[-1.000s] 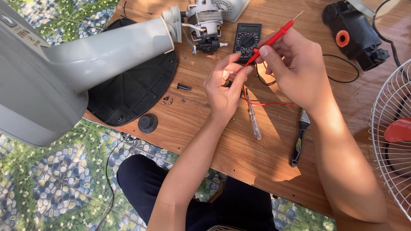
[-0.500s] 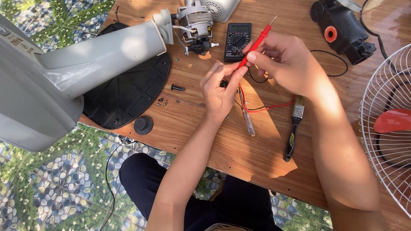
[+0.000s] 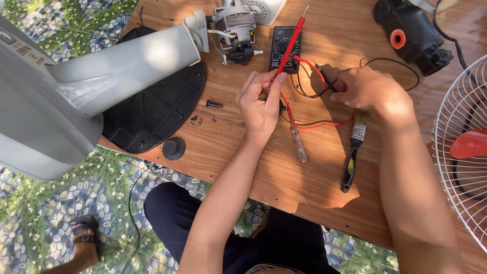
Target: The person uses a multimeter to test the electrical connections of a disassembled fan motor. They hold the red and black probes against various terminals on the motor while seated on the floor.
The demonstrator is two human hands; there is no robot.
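Red probe pinched between thumb and fingertips of left hand, just above centre of frame, tip slanting up across the black multimeter at top centre. Right hand, right of centre, fingers curled together around the black probe. Red and black leads loop between the hands on the wooden table. Paintbrush and clear-handled screwdriver lie below the hands. Fan motor upper centre, grey fan stand at left, wire grille at right edge.
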